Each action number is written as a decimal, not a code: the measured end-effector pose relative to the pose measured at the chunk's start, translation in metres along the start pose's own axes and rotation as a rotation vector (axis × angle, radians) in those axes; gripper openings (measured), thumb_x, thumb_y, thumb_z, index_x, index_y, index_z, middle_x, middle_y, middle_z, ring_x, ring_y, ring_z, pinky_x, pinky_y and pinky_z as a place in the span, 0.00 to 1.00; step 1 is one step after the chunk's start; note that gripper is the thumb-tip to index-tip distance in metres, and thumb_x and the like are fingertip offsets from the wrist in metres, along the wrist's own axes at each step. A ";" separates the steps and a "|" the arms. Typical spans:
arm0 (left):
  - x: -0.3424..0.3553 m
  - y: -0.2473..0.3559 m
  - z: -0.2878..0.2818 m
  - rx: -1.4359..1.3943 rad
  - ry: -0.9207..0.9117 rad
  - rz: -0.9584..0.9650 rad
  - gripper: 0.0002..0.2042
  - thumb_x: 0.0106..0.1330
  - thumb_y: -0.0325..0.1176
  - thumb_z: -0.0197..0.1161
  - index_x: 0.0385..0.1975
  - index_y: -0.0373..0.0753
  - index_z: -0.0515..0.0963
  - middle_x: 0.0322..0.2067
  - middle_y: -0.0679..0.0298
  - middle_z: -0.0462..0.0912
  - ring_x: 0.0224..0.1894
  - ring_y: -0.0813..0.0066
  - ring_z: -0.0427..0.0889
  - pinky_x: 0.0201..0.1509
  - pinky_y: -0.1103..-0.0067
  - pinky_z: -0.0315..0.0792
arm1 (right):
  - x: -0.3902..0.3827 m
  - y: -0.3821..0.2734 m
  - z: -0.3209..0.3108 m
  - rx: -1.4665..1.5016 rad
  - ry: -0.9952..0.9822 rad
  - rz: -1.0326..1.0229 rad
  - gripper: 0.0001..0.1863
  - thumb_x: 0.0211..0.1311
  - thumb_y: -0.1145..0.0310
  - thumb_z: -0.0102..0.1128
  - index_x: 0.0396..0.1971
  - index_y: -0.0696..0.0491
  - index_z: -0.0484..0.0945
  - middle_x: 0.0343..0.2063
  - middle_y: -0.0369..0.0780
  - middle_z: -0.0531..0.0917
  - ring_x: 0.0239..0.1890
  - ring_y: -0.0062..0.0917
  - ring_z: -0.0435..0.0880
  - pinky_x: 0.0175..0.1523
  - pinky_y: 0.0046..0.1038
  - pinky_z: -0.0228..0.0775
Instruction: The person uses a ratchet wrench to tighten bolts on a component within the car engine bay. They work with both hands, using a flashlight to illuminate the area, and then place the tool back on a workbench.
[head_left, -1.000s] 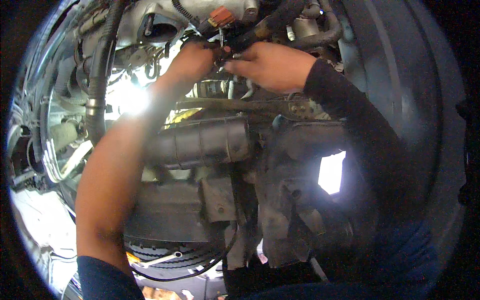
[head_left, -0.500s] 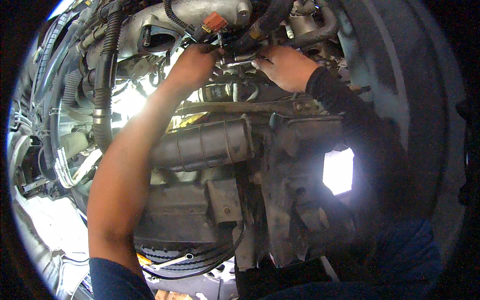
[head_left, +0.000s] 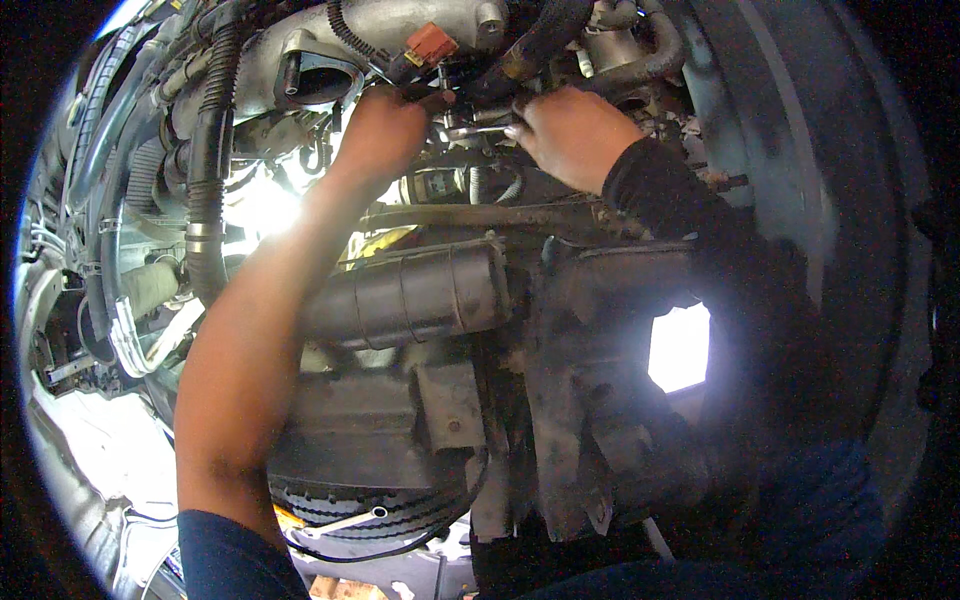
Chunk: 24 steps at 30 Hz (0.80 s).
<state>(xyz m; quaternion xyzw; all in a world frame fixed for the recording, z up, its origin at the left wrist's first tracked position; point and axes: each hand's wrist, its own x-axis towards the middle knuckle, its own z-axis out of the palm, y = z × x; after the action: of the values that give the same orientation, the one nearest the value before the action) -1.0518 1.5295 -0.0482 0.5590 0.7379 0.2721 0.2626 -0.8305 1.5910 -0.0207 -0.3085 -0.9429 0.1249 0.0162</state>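
In the engine bay, my right hand (head_left: pixel 580 135) has its fingers and thumb closed round the end of a shiny wrench (head_left: pixel 486 130). The wrench lies level, pointing left, its far end at a fitting below an upright thin metal rod (head_left: pixel 444 82). Just left of there, my left hand (head_left: pixel 388 130) is closed, with fingertips at the rod and the fitting; what they pinch is hidden. An orange connector (head_left: pixel 431 45) sits right above the left hand. Dark hoses (head_left: pixel 530 55) run behind both hands.
A silver manifold (head_left: pixel 260 50) with an open port spans the upper left. Below my hands lie a ribbed black cylinder (head_left: pixel 410 290) and dark covers. Another wrench (head_left: pixel 350 521) rests near a tyre (head_left: pixel 330 505) at the bottom. A bright lamp glares beside my left forearm.
My right hand has shifted slightly, and more of the wrench shows between the hands. The left hand has moved slightly left, still at the same fitting.
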 end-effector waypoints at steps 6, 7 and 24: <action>0.001 -0.008 0.004 -0.195 0.018 -0.080 0.16 0.67 0.45 0.64 0.41 0.37 0.85 0.22 0.55 0.81 0.27 0.66 0.80 0.34 0.67 0.71 | 0.011 -0.017 0.010 0.096 -0.136 0.037 0.20 0.69 0.55 0.57 0.33 0.61 0.81 0.27 0.53 0.84 0.35 0.51 0.85 0.44 0.49 0.77; 0.001 -0.010 0.005 -0.150 0.044 -0.041 0.16 0.67 0.45 0.64 0.41 0.37 0.85 0.22 0.55 0.81 0.27 0.65 0.80 0.34 0.67 0.71 | 0.015 -0.021 0.011 0.145 -0.152 0.055 0.21 0.70 0.54 0.56 0.35 0.61 0.81 0.29 0.54 0.84 0.36 0.51 0.85 0.46 0.49 0.76; 0.006 -0.008 0.005 -0.145 0.031 -0.019 0.19 0.67 0.46 0.66 0.42 0.34 0.85 0.28 0.54 0.85 0.30 0.64 0.83 0.37 0.67 0.74 | 0.043 0.040 0.042 0.033 0.262 -0.255 0.19 0.56 0.62 0.59 0.39 0.63 0.81 0.35 0.56 0.84 0.39 0.51 0.84 0.51 0.48 0.77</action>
<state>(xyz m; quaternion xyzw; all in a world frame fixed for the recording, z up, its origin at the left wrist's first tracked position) -1.0549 1.5344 -0.0578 0.5270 0.7256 0.3309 0.2936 -0.8471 1.6378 -0.0731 -0.1998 -0.9620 0.0960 0.1594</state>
